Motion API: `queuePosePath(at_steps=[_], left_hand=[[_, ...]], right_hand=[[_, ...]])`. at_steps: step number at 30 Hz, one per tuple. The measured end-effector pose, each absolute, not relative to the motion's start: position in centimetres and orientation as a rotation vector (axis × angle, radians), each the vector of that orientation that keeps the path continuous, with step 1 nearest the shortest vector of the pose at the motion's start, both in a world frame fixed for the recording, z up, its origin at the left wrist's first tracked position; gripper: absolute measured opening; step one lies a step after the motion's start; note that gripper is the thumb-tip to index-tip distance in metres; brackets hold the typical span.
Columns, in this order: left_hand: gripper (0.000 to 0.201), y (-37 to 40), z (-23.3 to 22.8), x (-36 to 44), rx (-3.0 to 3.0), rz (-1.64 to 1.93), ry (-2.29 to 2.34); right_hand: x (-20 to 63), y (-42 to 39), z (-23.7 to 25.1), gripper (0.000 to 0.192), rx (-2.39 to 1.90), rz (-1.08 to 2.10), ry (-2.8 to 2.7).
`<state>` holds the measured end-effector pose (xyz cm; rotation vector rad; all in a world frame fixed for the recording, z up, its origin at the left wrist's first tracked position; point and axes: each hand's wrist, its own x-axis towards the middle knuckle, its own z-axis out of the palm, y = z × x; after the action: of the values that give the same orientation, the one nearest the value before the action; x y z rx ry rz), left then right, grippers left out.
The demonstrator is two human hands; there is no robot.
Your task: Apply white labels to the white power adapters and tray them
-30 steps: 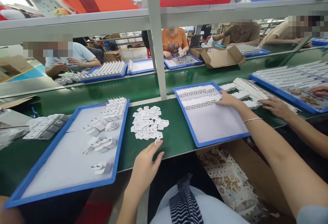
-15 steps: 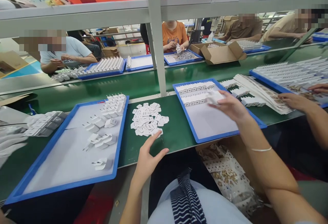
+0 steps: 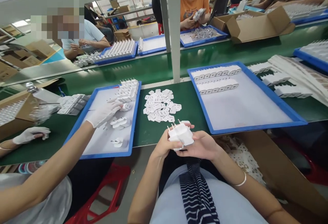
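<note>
Bright, even overhead light; soft shadows, wide-angle bending at edges.

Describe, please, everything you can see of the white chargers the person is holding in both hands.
The white chargers are a small cluster of boxy plug adapters, seemingly glossy plastic, with thin metal prongs pointing up and away. They are held just off the near edge of the green belt, above the person's lap. The left hand cups them from the left, and the right hand supports them from below and right, fingers curling over the top.
</note>
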<state>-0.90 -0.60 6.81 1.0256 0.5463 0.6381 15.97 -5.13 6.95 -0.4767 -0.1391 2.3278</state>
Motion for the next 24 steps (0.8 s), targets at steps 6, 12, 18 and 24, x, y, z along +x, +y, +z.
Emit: queuePosePath(at_steps=[6, 12, 18, 24], left_hand=[[0.051, -1.6, 6.3, -0.6, 0.903, 0.746, 0.608], [0.079, -1.0, 6.1, -2.7, 1.235, 0.84, 0.585], [0.088, -1.9, 9.7, -5.3, 2.48, 0.854, 1.107], [0.059, -1.9, 8.4, -2.8, 2.924, 0.601, 1.057]], right_hand=[[14.9, -5.2, 7.3, 0.047, -0.501, 2.29, -0.033], [15.6, -5.6, 8.3, 0.051, -0.716, 2.151, -0.333], [17.7, -4.1, 9.3, 0.065, -1.235, 1.699, -1.042], [16.3, -3.4, 11.1, 0.051, -1.612, 1.334, -1.646]])
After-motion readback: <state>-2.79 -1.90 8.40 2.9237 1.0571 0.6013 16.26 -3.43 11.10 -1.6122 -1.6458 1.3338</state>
